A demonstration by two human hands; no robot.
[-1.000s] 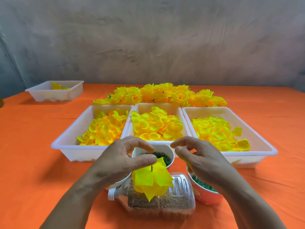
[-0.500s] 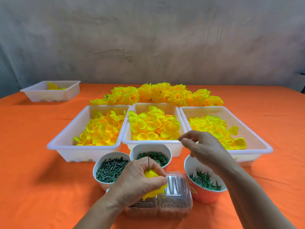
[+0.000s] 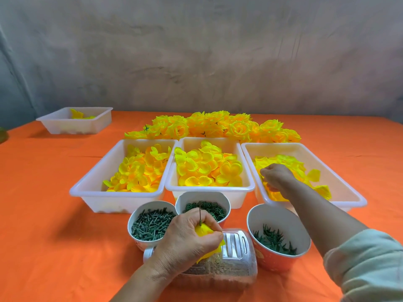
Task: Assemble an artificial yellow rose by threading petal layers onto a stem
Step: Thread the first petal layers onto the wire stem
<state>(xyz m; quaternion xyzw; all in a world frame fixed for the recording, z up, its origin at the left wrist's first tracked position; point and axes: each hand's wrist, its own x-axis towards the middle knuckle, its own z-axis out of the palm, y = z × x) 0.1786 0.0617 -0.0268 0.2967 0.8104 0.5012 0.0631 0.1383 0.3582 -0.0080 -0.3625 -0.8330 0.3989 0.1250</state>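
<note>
Low in the middle, the left hand (image 3: 185,238) is curled tight around the half-made rose (image 3: 204,229); only bits of yellow peek out. The thin stem (image 3: 200,212) pokes up from the fist. At middle right, the right hand (image 3: 278,178) dips into the right tray (image 3: 342,184), onto the petal layers (image 3: 285,160). Its fingertips are hidden, so I cannot tell if it holds one. A clear bottle (image 3: 235,253) lies partly hidden under the left hand.
</note>
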